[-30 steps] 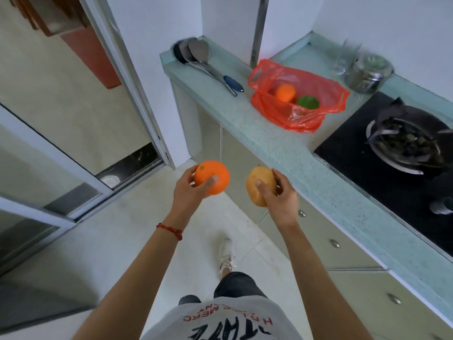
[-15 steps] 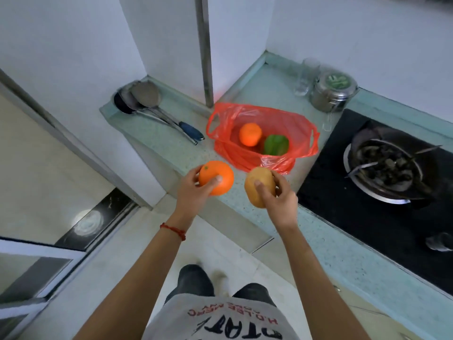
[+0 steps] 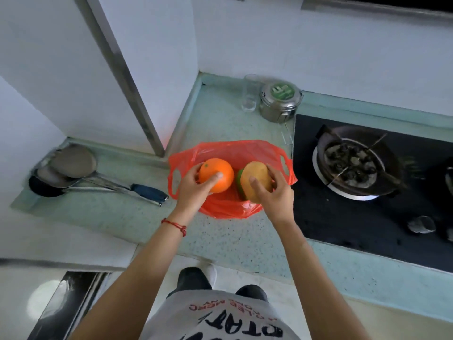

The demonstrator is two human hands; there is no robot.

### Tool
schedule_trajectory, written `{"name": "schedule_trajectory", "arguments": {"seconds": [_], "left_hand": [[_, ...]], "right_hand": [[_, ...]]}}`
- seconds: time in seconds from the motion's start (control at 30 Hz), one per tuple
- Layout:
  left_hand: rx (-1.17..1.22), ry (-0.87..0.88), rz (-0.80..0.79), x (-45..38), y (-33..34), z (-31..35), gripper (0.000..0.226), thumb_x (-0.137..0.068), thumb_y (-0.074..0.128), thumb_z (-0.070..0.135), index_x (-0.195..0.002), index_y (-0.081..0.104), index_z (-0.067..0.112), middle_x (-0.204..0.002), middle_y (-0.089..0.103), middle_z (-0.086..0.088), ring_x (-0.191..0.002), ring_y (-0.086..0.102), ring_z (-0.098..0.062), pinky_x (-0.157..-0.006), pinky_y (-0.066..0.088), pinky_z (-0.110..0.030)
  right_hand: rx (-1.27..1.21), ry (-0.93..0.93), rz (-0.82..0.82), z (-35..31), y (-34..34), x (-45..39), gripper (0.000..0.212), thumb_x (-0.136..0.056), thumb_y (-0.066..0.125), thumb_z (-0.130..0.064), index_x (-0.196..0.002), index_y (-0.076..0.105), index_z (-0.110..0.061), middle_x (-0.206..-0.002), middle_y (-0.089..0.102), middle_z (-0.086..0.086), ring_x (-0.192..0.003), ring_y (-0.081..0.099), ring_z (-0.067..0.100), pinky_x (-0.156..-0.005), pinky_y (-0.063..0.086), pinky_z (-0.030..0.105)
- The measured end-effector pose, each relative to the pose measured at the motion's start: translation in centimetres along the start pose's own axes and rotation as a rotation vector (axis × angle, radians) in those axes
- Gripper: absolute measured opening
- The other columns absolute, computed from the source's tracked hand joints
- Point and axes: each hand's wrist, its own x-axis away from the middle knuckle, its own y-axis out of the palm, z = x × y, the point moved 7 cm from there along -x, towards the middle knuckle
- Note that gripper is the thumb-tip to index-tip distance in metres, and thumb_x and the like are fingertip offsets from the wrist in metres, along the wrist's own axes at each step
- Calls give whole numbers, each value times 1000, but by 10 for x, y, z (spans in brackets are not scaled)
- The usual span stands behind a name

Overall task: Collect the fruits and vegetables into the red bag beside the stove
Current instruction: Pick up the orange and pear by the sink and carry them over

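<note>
Head view, looking down on the kitchen corner.

- Red bag (image 3: 228, 207): thin plastic, two cut-out handles, mouth open. It lies on the pale green speckled worktop (image 3: 220, 239), touching the left edge of the stove (image 3: 348, 217).
- Left hand (image 3: 190, 187): fingers clamped on an orange (image 3: 217, 174), thumb on its near face. The orange is held above the left half of the bag's mouth.
- Right hand (image 3: 277, 192): fingers clamped on a yellow-brown fruit or vegetable, possibly a potato (image 3: 255, 180), held above the right half of the bag, just beside the orange.
- Green item (image 3: 239, 176): only a sliver shows between the two held pieces, down in the bag; its kind cannot be told.
- Left wrist: red string bracelet (image 3: 175, 225).
- Stove: black glass top, with a dark pan (image 3: 355, 163) on the burner, holding dark contents.
- Steel tin (image 3: 280, 100): clip-latched, with a green label on the lid; the white lettering is too blurred to read. It stands at the back of the worktop, beside a clear glass (image 3: 249, 94).
- Ladles and spatulas (image 3: 73, 168): a stacked metal bundle, one blue handle, lying left of the bag and apart from it.
- Shirt (image 3: 220, 320): grey with red and black print, seen upside down and partly cut off; the wording cannot be read with confidence.
</note>
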Motion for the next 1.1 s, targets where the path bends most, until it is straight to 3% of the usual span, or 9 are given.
{"name": "schedule_trajectory", "arguments": {"seconds": [0.13,0.3,0.47,0.63,0.77,0.9,1.0,1.1], "left_hand": [[-102,-3,-88,-25,0,1,50,-77,70,25,-122,50,15,-112,55,-5,-97,60,-21,-58,58,-21],[-170,-34,-136,-40,0,-3,69,-59,71,53,-118,54,21,-111,61,-3,-102,61,-21,-85,54,-46],[-216,-57,-145,-40,-1,-9,75,-54,68,62,-118,54,24,-108,61,2,-101,61,-18,-87,53,-48],[-236,-85,-134,-37,-5,-16,82,-51,64,66,-122,51,25,-115,59,-1,-104,60,-21,-87,53,-49],[-232,-89,-125,-36,-5,-14,82,-55,65,64,-125,50,23,-121,58,-4,-106,59,-22,-90,51,-48],[-239,-60,-114,-33,-4,-13,70,-74,69,44,-133,41,19,-132,51,-5,-118,51,-20,-96,43,-33],[-231,-58,-88,-32,-5,-12,68,-77,67,39,-135,39,19,-134,49,-4,-119,48,-17,-94,38,-28],[-163,-61,-72,-29,-6,-9,66,-77,69,34,-134,41,16,-134,51,-8,-117,50,-14,-100,40,-30]], "right_hand": [[33,11,60,-6,12,-12,55,-79,68,-32,-129,50,-17,-125,59,0,-108,51,9,-88,38,18],[64,17,43,-7,24,-22,59,-79,68,-36,-131,48,-16,-129,56,0,-117,50,12,-93,37,19],[94,36,6,0,35,-30,61,-78,68,-38,-131,47,-18,-132,55,0,-121,49,14,-100,39,26],[123,41,-41,12,44,-31,63,-78,68,-39,-132,46,-17,-133,53,1,-123,47,15,-98,34,21],[178,21,-83,16,49,-30,66,-78,66,-43,-134,43,-17,-135,51,3,-126,43,18,-103,34,28],[188,15,-95,16,48,-28,69,-79,65,-45,-137,39,-17,-139,47,3,-129,38,17,-105,30,28],[184,13,-93,17,46,-27,68,-80,65,-43,-137,39,-17,-139,46,3,-130,38,17,-106,32,28],[172,2,-84,17,43,-24,66,-79,64,-44,-135,41,-18,-136,49,2,-125,43,18,-105,38,39]]}}
